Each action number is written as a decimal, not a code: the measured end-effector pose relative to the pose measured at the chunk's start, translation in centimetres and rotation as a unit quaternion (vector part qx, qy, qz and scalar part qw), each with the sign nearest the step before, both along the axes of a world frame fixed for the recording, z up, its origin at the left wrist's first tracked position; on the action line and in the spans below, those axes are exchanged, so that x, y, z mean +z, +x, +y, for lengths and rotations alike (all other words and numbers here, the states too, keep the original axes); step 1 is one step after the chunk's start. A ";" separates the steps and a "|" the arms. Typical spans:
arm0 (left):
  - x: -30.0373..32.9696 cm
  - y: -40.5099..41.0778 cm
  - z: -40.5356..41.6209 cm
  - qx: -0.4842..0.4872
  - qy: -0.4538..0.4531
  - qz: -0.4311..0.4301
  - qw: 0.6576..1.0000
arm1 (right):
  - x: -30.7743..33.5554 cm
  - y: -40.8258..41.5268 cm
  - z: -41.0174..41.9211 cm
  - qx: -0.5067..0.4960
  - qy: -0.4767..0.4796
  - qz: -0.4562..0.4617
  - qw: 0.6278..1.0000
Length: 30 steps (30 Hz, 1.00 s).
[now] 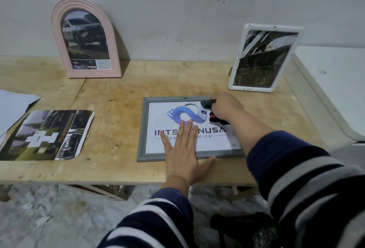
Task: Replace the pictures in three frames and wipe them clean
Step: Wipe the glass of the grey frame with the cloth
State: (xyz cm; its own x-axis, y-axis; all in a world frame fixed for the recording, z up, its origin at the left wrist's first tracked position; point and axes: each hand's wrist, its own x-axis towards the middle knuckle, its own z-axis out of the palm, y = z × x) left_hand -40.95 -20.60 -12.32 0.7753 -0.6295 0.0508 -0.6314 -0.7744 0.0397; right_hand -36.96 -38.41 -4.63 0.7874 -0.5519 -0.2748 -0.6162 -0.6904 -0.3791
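A grey rectangular frame (142,129) lies flat on the wooden table (110,109), holding a white picture with a blue logo and dark lettering. My left hand (183,149) rests flat on its glass, fingers spread, near the bottom edge. My right hand (225,107) is closed around a dark cloth (212,115) with a red patch, pressed on the frame's upper right corner. A pink arched frame (85,38) with a car picture leans on the wall at the back left. A white frame (264,58) with a dark picture leans at the back right.
A loose printed picture (47,135) with rounded corners lies on the table's left side, with white paper sheets (13,107) beyond it at the left edge. A white surface (335,89) adjoins the table on the right. Grey concrete floor lies below the front edge.
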 end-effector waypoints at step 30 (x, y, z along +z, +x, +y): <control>-0.8 0.2 -0.2 -0.010 -0.067 -0.002 0.998 | 0.3 -2.4 -4.6 -0.050 -0.008 -0.039 0.998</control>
State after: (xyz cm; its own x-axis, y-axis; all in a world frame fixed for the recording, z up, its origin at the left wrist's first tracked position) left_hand -40.79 -20.83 -13.09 0.7625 -0.6320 0.1389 -0.6469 -0.7496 0.1401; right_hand -39.35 -43.00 -4.36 0.7470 -0.6324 -0.2052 -0.6512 -0.6338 -0.4175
